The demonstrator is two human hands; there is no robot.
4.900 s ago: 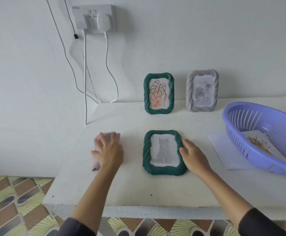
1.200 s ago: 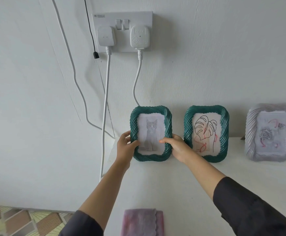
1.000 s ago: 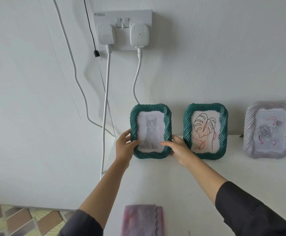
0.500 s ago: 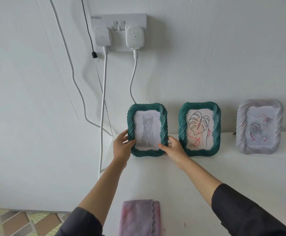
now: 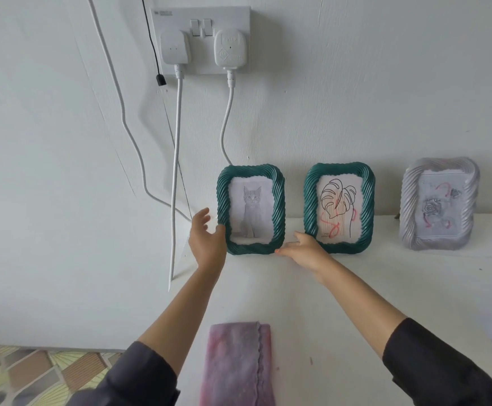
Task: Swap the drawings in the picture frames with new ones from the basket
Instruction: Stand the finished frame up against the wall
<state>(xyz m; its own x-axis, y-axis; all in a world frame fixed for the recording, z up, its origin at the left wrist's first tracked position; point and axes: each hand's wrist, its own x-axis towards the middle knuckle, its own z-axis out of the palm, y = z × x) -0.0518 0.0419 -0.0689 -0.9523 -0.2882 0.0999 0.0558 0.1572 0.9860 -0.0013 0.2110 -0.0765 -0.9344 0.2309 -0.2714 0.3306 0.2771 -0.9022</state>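
White wall (image 5: 356, 98), double socket (image 5: 200, 39) with two plugs, white table (image 5: 312, 303), patterned floor (image 5: 33, 373)

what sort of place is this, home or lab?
Probably a room in a home: a white table against a plain wall, a double wall socket with two plugs, three decorative picture frames, and patterned floor tiles.

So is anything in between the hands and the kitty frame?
No, nothing visible. The left hand touches the cat frame at its left edge, and the right hand touches its bottom right corner.
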